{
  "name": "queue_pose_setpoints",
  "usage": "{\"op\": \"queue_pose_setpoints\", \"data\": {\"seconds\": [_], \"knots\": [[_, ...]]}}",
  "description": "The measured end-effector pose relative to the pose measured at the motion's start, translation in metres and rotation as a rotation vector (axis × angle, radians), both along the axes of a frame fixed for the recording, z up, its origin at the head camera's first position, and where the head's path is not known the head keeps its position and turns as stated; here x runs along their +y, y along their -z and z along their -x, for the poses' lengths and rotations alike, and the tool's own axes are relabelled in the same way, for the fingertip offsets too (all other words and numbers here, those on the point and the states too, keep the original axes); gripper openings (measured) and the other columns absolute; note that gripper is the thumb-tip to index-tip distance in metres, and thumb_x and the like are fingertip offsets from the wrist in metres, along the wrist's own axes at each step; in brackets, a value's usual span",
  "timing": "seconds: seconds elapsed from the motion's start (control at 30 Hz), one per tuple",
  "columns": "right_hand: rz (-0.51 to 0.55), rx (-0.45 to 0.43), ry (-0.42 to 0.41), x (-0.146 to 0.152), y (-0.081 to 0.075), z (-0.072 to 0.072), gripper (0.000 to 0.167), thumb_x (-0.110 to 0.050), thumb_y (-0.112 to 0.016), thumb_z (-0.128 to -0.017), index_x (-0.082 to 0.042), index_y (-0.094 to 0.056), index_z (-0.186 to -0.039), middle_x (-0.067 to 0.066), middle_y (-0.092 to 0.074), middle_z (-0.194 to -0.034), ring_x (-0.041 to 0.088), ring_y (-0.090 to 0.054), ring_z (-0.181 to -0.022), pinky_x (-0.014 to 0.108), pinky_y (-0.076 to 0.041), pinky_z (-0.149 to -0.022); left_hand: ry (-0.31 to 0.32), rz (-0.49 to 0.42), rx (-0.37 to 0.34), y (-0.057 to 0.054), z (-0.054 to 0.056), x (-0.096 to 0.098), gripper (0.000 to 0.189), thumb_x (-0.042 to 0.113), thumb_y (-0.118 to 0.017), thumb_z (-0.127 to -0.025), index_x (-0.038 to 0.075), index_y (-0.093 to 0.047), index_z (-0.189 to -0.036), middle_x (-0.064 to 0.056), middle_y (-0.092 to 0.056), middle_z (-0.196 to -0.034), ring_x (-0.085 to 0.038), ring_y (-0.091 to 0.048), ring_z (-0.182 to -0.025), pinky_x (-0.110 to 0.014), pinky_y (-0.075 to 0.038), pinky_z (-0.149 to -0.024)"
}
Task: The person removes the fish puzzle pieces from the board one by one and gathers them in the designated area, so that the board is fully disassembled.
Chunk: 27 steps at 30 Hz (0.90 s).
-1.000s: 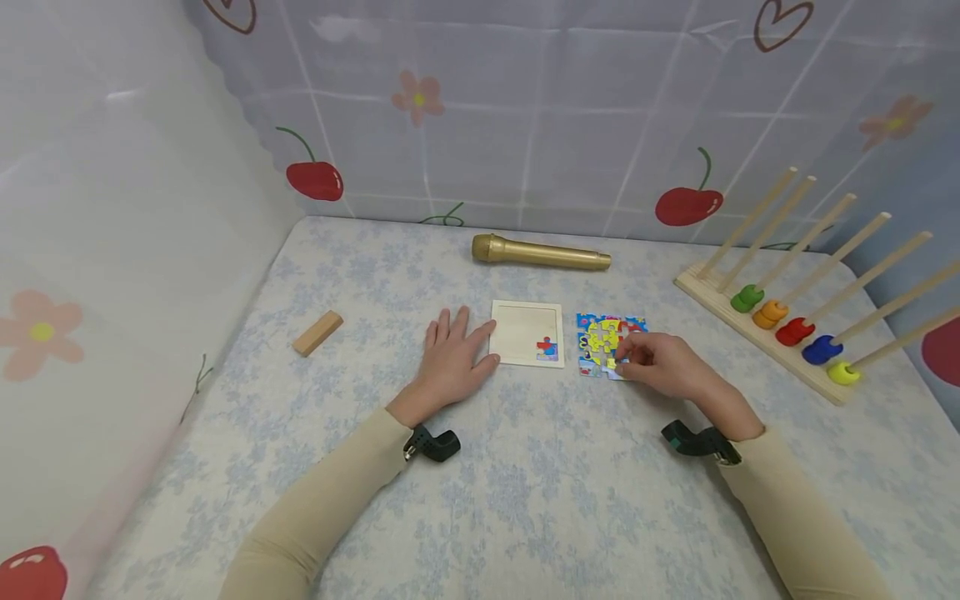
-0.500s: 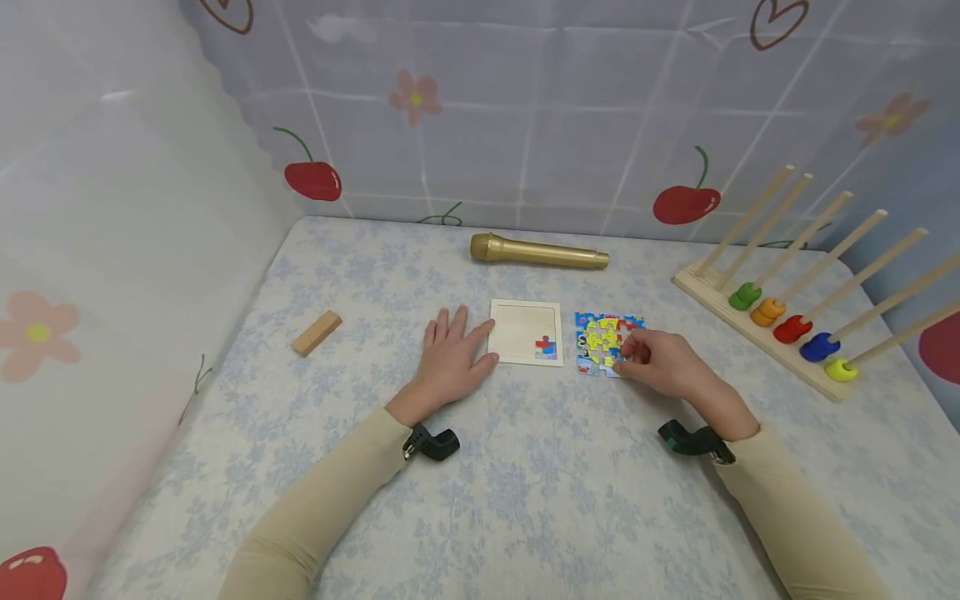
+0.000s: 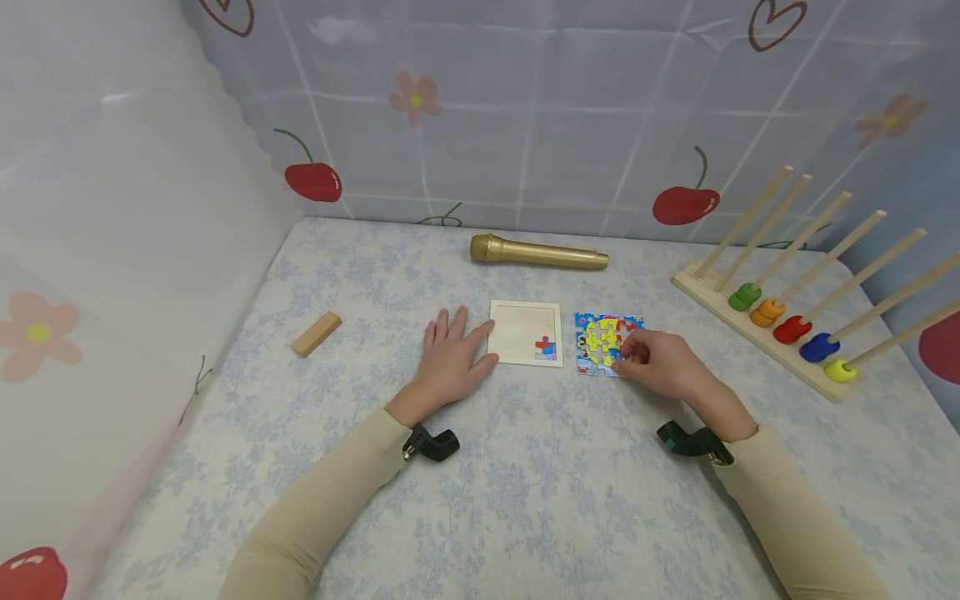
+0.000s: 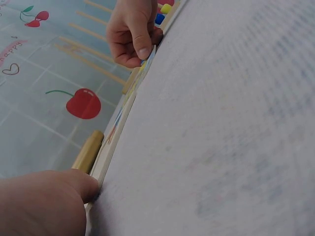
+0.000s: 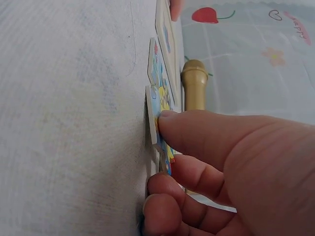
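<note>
My left hand (image 3: 453, 362) lies flat on the table with its fingers spread, forefinger and thumb tips touching the left edge of a square wooden puzzle tray (image 3: 525, 304). One red and blue jigsaw piece (image 3: 546, 348) sits in that tray's lower right corner. To the right lies a bright group of joined jigsaw pieces (image 3: 592, 333), mostly yellow and blue. My right hand (image 3: 660, 362) is at its lower right corner, thumb and curled fingers pinching a jigsaw piece (image 5: 153, 105). In the right wrist view this piece's edge stands slightly out from its neighbour. The hand hides part of the group.
A gold microphone (image 3: 540, 252) lies behind the tray. At the right stands a wooden peg rack (image 3: 757, 333) with tall rods and coloured rings. A small wooden block (image 3: 317, 333) rests at the left. A printed curtain (image 3: 480, 125) hangs behind the table.
My right thumb has shifted slightly down toward the front edge of the joined pieces, covering a pale part that showed earlier. The left hand stays in place.
</note>
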State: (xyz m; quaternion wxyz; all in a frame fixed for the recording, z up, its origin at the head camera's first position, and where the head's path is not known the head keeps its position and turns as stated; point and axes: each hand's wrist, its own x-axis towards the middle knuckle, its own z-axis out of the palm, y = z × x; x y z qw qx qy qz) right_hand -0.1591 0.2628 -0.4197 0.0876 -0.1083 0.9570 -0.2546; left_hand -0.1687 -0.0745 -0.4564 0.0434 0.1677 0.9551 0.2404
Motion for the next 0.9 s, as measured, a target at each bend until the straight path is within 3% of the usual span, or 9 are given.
{"op": "queue_pose_setpoints", "data": {"seconds": [0.9], "knots": [[-0.016,0.004,0.019,0.0024,0.0027,0.0019,0.019,-0.017,-0.077,-0.087,-0.001,-0.066,-0.092,0.004,-0.053,-0.072,0.018,-0.047,-0.067,0.028,-0.036,-0.059,0.005,0.008,-0.009,0.0003,0.0007,-0.0004,0.057,0.041,-0.051,-0.103,0.02,-0.044,-0.156,-0.025,-0.017,-0.169,-0.05,-0.002,-0.157,-0.064,-0.006,-0.125]]}}
